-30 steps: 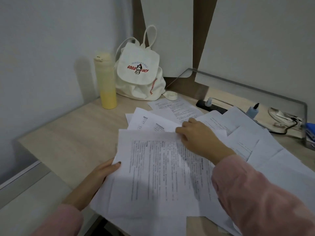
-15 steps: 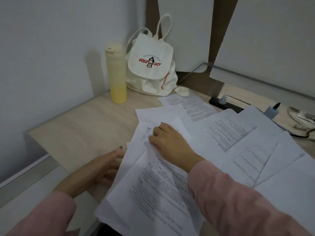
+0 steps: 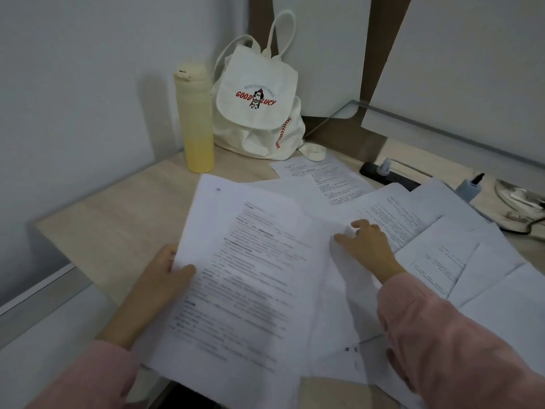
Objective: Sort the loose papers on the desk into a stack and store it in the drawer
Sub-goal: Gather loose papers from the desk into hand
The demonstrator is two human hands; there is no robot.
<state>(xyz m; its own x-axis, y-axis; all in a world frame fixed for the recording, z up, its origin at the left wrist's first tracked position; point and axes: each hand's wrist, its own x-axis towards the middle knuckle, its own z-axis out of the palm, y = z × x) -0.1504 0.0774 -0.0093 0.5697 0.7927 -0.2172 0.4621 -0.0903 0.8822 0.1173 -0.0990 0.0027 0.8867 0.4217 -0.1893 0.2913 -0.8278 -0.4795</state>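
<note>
Left hand (image 3: 165, 278) grips the gathered sheets (image 3: 250, 276) by their left edge, thumb on top. Right hand (image 3: 368, 249) pinches the edge of one of the loose papers (image 3: 442, 261), which lie spread over the desk (image 3: 118, 219) right beside that bunch. The backpack (image 3: 256, 113) at the back has its flap down, so I can't see inside.

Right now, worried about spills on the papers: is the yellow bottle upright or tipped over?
Upright: the yellow bottle stands on its base on the desk, cap on top, beside the white backpack.
</note>
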